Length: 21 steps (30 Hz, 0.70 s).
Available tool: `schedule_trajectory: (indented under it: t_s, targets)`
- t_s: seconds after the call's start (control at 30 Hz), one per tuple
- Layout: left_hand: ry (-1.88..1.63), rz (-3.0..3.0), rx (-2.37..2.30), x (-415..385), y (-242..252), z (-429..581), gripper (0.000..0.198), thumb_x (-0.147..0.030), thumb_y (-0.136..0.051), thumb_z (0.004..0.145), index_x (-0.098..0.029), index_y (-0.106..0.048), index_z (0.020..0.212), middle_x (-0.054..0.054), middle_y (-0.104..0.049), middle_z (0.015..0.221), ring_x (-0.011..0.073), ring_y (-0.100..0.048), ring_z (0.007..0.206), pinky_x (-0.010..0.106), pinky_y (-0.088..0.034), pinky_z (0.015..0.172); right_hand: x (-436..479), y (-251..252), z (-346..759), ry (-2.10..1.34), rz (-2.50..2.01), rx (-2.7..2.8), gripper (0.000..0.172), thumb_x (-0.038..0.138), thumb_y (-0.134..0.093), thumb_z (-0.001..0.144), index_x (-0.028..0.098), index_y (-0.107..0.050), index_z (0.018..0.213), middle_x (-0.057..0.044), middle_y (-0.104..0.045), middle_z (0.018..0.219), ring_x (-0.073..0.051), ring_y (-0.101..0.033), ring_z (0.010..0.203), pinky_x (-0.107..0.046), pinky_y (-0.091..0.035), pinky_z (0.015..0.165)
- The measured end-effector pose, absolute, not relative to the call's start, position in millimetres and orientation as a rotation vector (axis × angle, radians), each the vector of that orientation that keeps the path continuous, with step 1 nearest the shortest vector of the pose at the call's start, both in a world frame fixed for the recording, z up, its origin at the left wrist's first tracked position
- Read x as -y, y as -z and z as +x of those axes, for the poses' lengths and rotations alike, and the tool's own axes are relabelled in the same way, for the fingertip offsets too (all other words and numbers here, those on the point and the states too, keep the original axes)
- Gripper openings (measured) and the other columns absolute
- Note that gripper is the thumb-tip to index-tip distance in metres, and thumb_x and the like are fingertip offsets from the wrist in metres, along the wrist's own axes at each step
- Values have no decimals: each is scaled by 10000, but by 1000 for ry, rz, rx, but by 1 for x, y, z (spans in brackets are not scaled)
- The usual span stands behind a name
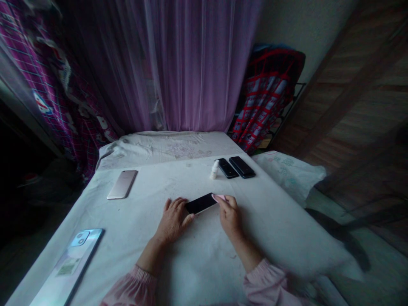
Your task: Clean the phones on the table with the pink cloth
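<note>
A black phone (200, 203) lies screen up on the white cloth-covered table (178, 255) in front of me. My left hand (174, 221) rests on its near left end, fingers curled over the edge and thumb against its side. My right hand (229, 214) is at the phone's right end, fingers pinched on a small pink pad or cloth (219, 197) that touches the screen corner.
A small white bottle (214, 169) and two black phones (227, 168) (242, 167) lie at the far right. A rose-gold phone (122, 184) lies face down at the left, a light blue phone (72, 265) at the near left edge. Purple curtain behind.
</note>
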<state>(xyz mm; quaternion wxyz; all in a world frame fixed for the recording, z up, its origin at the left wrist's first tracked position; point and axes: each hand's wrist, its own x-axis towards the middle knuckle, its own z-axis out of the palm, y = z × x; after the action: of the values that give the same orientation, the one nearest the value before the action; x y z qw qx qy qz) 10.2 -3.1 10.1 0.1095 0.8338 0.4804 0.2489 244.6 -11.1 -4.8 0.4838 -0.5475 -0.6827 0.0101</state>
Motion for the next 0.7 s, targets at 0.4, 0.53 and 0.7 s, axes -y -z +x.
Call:
schedule_trajectory:
  t_s: [0.4, 0.53, 0.7]
  targets:
    - [-731, 2538, -1413, -1, 3, 4, 627, -594, -629, 772, -204, -514, 1249, 152, -549, 1332, 326, -471, 1271, 585, -247, 1093, 0, 22, 251, -193, -1357, 1416, 316, 226, -455, 872, 210, -747, 992, -105, -657, 905, -198, -643, 867, -319, -556, 769]
    - [-663, 2539, -1447, -1, 2, 6, 766, -678, -594, 755, -187, -462, 1329, 173, -528, 1355, 345, -430, 1303, 601, -224, 1098, -4, 24, 252, -234, -1328, 1417, 325, 246, -449, 874, 199, -737, 1015, -109, -702, 938, -210, -655, 892, -351, -552, 810]
    - [-659, 2521, -1507, 2, -3, 14, 727, -635, -613, 769, -180, -478, 1320, 163, -536, 1351, 344, -427, 1303, 601, -220, 1100, -8, 27, 250, -185, -1320, 1449, 339, 265, -429, 888, 177, -735, 1005, -125, -705, 965, -231, -656, 925, -384, -550, 820]
